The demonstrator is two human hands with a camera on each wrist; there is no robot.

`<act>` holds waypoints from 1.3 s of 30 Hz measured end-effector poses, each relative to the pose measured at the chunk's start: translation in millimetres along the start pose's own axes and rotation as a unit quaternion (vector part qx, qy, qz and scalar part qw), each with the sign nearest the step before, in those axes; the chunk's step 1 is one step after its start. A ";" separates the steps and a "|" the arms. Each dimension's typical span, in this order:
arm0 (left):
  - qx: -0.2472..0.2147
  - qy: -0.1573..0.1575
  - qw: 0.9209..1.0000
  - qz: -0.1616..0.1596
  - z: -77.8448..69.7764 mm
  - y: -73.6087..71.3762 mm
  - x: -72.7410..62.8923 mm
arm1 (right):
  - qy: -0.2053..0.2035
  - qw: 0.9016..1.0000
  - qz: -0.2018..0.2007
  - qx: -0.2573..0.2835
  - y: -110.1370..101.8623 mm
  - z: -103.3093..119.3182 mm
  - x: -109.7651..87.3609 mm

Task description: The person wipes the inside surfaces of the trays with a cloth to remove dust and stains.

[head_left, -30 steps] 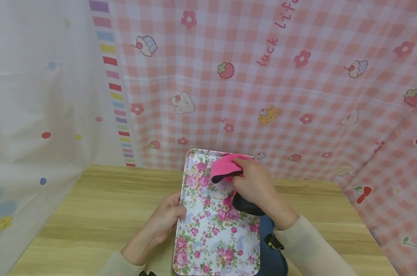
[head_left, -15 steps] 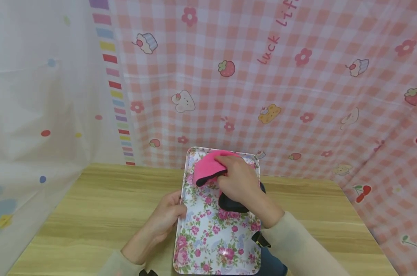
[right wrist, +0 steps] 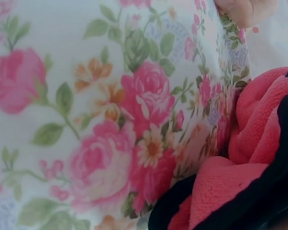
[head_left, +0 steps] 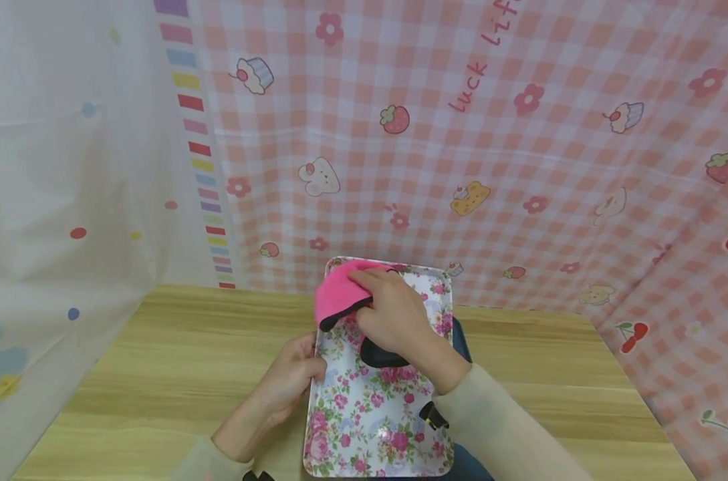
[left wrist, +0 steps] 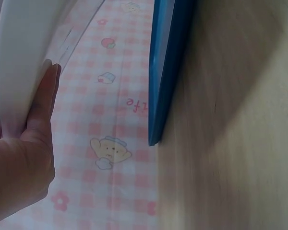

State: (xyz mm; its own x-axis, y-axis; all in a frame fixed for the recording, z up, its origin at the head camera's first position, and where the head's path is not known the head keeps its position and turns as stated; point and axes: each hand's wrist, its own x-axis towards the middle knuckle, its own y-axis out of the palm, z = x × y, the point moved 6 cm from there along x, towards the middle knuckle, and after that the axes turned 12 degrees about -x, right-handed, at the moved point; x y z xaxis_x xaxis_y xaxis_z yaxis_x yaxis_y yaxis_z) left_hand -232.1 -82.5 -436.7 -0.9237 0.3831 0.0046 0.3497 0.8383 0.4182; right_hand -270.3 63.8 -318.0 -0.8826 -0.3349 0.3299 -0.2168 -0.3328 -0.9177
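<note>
A: Head cam, what've the hands got?
B: L hand (head_left: 294, 371) pinches L edge of floral tray (head_left: 376, 422), thumb on the face. R hand (head_left: 396, 314), fingers bent, grips pink cloth (head_left: 342, 294) w/ blk trim; cloth lies over tray's far L corner.
A: Surroundings?
B: Tray's above wood tbl (head_left: 189, 361); blue item (head_left: 467, 465) under it, part hidden, shows along R side. Pink checked curtain (head_left: 364, 153) behind.
A: L wrist cam?
B: Tray's pale side sits btwn thumb & fingers, closed right up to it. Gap btwn tray & blue item; latter is next to tbl.
A: R wrist?
B: Cloth bunched beside tray's floral face, folds showing. R hand's grip: can't tell from here. Bit of L hand at top.
</note>
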 end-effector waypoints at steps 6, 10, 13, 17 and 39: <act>0.006 0.012 1.000 -0.004 -3.4 0.3 -0.6 | -0.027 1.000 0.007 -0.010 1.0 5.3 3.0; 0.007 0.014 1.000 -0.011 -3.8 0.7 -0.5 | -0.051 0.998 0.014 -0.016 0.7 8.1 2.3; 0.008 0.013 1.000 -0.016 -3.8 0.2 -0.5 | -0.067 0.997 0.027 -0.015 1.3 10.1 -0.2; 0.012 0.010 0.999 -0.038 -4.2 -2.2 -0.7 | -0.089 0.995 0.043 -0.023 3.7 13.5 -5.1; -0.022 -0.009 0.998 -0.051 -5.4 -5.5 -0.8 | -0.113 0.980 -0.015 -0.162 -7.3 -23.9 -31.3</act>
State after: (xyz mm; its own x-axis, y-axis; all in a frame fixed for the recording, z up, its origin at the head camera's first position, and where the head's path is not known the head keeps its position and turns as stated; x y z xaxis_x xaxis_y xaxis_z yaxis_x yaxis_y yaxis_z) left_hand -234.1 -89.5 -434.1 -0.9510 0.3040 -0.0567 0.2462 0.8552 0.4560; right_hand -251.1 97.7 -326.9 -0.7661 -0.5286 0.3656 -0.3953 -0.0609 -0.9165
